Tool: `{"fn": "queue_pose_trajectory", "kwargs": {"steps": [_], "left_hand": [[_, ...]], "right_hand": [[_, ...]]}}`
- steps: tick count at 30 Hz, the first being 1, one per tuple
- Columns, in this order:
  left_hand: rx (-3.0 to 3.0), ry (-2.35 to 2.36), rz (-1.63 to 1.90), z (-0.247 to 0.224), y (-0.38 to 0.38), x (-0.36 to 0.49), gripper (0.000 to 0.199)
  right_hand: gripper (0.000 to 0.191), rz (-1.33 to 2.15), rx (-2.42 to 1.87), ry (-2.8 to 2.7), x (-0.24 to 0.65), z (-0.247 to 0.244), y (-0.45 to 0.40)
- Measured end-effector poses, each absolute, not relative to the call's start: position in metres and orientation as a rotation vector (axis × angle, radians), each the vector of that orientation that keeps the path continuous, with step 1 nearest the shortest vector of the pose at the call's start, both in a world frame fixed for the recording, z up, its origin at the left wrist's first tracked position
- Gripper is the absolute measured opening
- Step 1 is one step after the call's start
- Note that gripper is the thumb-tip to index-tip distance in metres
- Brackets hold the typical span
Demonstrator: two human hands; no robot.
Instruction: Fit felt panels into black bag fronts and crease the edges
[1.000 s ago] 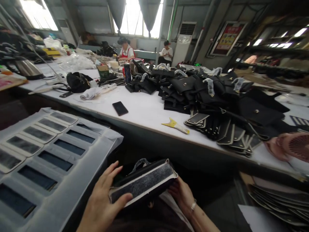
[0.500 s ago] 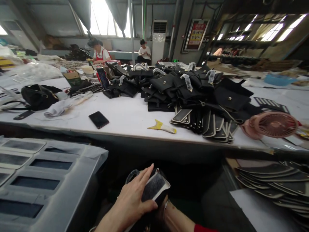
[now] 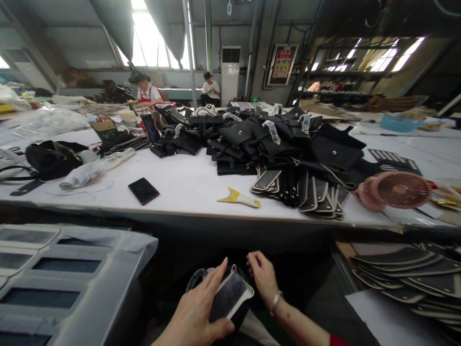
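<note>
Below the edge of the white table (image 3: 187, 178), the left hand (image 3: 201, 310) grasps the bag (image 3: 229, 293); light, even pressure should steady it without creasing. Beside it, the right hand (image 3: 263, 278) curls, possibly pinching something; I cannot tell.

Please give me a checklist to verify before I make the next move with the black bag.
1. Left hand on the bag: ok.
2. Right hand away from the bag: ok.
3. Whole light-edged panel uncovered: not ok, left hand covers part.
4. Right hand's fingers empty: cannot tell.
5. Yellow-ended tool in a hand: not ok, lies on the table.
6. Phone apart from the tool: ok.
</note>
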State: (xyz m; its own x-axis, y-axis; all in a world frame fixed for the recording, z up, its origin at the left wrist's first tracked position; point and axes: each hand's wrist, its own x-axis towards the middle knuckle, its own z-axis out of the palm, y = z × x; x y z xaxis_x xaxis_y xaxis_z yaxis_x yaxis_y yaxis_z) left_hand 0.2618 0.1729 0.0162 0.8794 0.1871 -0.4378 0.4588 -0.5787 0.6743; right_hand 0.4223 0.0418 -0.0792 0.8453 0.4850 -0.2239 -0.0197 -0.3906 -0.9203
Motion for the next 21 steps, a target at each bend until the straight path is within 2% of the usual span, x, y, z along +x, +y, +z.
{"fn": "queue_pose_trajectory", "kwargs": {"steps": [4, 5, 7, 10, 13, 16, 19, 21], "left_hand": [[2.146, 0.389, -0.423, 0.016, 0.181, 0.258, 0.112], [2.135, 0.377, -0.436, 0.016, 0.184, 0.257, 0.113], [2.110, 0.362, -0.452, 0.015, 0.190, 0.258, 0.117], [1.984, 0.341, -0.397, 0.013, 0.200, 0.270, 0.121], [1.754, 0.287, -0.317, 0.011, 0.207, 0.297, 0.098], [1.633, 0.210, -0.399, 0.010, 0.206, 0.332, 0.076], [1.608, 0.105, -0.581, 0.007, 0.201, 0.361, 0.079], [1.594, 0.033, -0.695, 0.004, 0.198, 0.372, 0.082]], "right_hand": [[0.020, 0.225, -2.089, -0.847, 0.503, -0.029, 0.071], [0.022, 0.170, -2.135, -0.940, 0.521, -0.021, 0.083], [0.029, 0.115, -2.228, -1.079, 0.550, -0.016, 0.107], [0.026, 0.115, -2.329, -1.171, 0.571, -0.024, 0.136], [0.024, 0.150, -2.340, -1.162, 0.571, -0.031, 0.146], [0.021, 0.209, -2.280, -1.090, 0.557, -0.030, 0.127], [0.020, 0.286, -2.173, -0.930, 0.529, -0.034, 0.084], [0.010, 0.364, -2.096, -0.733, 0.498, -0.047, 0.053]]}}
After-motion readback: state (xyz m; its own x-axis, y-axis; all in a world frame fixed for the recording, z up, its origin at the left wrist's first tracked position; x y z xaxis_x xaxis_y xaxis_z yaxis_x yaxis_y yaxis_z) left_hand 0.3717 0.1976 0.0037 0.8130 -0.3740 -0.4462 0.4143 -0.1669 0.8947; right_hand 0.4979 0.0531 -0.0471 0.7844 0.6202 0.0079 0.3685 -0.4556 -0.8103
